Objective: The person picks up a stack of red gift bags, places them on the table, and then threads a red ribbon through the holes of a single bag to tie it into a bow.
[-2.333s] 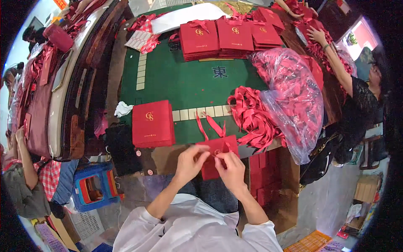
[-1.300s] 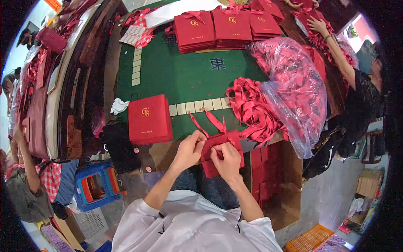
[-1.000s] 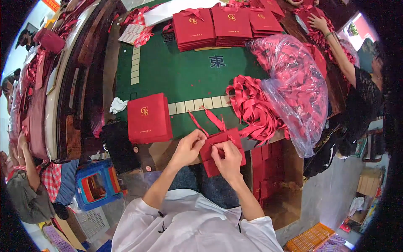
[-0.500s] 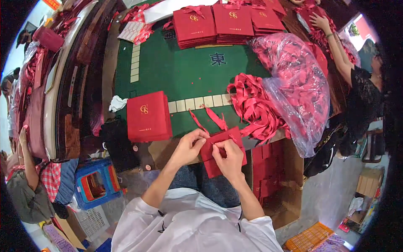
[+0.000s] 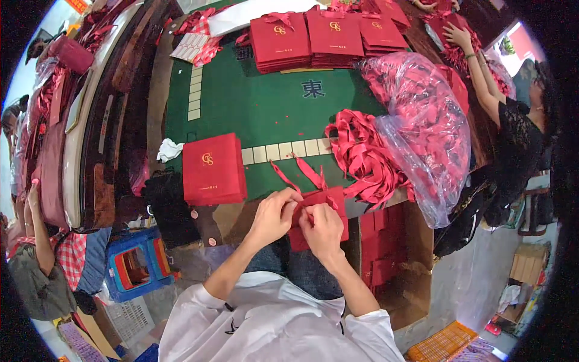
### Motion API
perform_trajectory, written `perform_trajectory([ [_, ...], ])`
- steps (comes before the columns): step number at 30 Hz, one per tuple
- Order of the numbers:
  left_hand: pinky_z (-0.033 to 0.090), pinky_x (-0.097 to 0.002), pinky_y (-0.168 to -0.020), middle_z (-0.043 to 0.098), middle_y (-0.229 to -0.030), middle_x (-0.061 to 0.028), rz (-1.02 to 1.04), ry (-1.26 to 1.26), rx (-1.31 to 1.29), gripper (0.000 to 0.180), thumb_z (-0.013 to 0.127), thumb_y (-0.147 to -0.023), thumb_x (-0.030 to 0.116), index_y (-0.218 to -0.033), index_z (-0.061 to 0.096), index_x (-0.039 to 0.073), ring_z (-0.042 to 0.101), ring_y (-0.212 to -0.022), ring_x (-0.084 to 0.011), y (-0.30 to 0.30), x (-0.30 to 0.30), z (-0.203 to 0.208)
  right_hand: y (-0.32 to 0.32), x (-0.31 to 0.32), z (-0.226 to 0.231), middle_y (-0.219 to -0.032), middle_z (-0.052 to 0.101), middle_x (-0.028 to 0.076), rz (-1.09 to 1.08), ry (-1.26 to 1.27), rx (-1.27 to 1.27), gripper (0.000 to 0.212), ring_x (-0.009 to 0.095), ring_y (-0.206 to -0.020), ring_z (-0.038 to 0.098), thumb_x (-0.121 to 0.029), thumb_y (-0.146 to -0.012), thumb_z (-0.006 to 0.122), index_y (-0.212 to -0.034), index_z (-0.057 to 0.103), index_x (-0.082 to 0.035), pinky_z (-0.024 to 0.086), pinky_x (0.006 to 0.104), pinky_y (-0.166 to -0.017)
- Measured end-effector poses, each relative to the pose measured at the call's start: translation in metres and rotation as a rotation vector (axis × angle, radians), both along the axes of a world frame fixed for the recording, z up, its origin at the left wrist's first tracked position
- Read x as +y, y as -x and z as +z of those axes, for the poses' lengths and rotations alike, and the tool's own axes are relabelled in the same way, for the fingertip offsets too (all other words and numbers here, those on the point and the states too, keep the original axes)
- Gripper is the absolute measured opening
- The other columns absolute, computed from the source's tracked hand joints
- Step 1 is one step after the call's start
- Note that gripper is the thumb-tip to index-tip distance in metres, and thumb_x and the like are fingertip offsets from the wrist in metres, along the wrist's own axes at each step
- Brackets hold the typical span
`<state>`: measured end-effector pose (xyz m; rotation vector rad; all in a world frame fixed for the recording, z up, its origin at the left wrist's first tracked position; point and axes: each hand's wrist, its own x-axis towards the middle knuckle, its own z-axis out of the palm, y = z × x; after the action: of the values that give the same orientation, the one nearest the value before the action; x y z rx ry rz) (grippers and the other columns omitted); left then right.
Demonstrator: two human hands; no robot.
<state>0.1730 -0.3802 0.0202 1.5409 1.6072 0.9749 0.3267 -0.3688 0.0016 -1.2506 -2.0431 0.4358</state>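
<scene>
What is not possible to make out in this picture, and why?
Head view: part of the red bag, covered by the right hand.
Head view: far side of the white sheet, cut by the upper edge.
Head view: exact count in the near left bag stack; layers too small.

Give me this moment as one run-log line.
left hand: at red bag, left side | right hand: pinching at bag's front | nearby: ribbon pile, stacked red bags
</scene>
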Motion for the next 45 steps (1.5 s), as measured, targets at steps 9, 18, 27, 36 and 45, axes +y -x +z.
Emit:
perform_trajectory([
  [9, 0.052, -0.0371, -0.071, 0.067, -0.086, -0.0135, -0.035, -0.046, -0.009, 0.013, 0.055, -0.088, 0.001, -0.098, 0.064, 0.002, 0.064, -0.078, -0.028, -0.005, -0.002, 0.003, 0.0, -0.001, 0.006, -0.08, 0.062, 0.012, -0.061, 0.413, 0.26, 0.013, 0.032, -0.068, 0.063, -0.009, -0.082, 0.071, -0.087, 0.06, -0.005, 0.049, 0.0412, -0.06],
  [18, 0.049, -0.0341, -0.064, 0.065, -0.084, -0.0108, 0.052, -0.007, 0.053, 0.019, 0.067, -0.081, 0.004, -0.099, 0.06, 0.003, 0.059, -0.07, -0.0227, -0.002, -0.004, 0.002, -0.008, 0.003, 0.024, -0.089, 0.064, 0.012, 0.063, 0.201, 0.06, 0.02, 0.032, -0.076, 0.063, -0.012, -0.084, 0.071, -0.101, 0.063, -0.005, 0.051, 0.0408, -0.068],
  [27, 0.05, -0.0365, -0.064, 0.064, -0.085, -0.0085, 0.011, -0.294, 0.123, 0.018, 0.073, -0.076, 0.002, -0.091, 0.062, 0.003, 0.059, -0.075, -0.0256, -0.012, -0.008, -0.004, -0.028, 0.061, 0.033, -0.086, 0.066, 0.012, 0.335, 0.206, -0.217, 0.016, 0.032, -0.081, 0.061, -0.019, -0.086, 0.065, -0.088, 0.071, -0.004, 0.047, 0.0422, -0.076],
  [36, 0.052, -0.0381, -0.074, 0.062, -0.088, -0.0094, -0.147, -0.394, 0.173, 0.017, 0.074, -0.076, 0.003, -0.09, 0.065, 0.004, 0.061, -0.083, -0.0292, -0.007, -0.006, -0.005, -0.037, 0.114, 0.026, -0.085, 0.073, 0.009, 0.771, 0.826, -0.065, 0.015, 0.016, -0.082, 0.068, -0.015, -0.084, 0.067, -0.089, 0.073, -0.002, 0.052, 0.0298, -0.079],
  [45, 0.052, -0.0402, -0.077, 0.062, -0.091, -0.0117, -0.172, -0.274, 0.139, 0.015, 0.072, -0.078, 0.002, -0.09, 0.063, 0.003, 0.062, -0.089, -0.0315, 0.001, 0.001, -0.012, -0.022, 0.085, 0.004, -0.077, 0.071, 0.01, 0.409, 0.731, -0.002, 0.023, 0.027, -0.076, 0.069, -0.03, -0.073, 0.072, -0.079, 0.074, -0.008, 0.053, 0.0371, -0.073],
])
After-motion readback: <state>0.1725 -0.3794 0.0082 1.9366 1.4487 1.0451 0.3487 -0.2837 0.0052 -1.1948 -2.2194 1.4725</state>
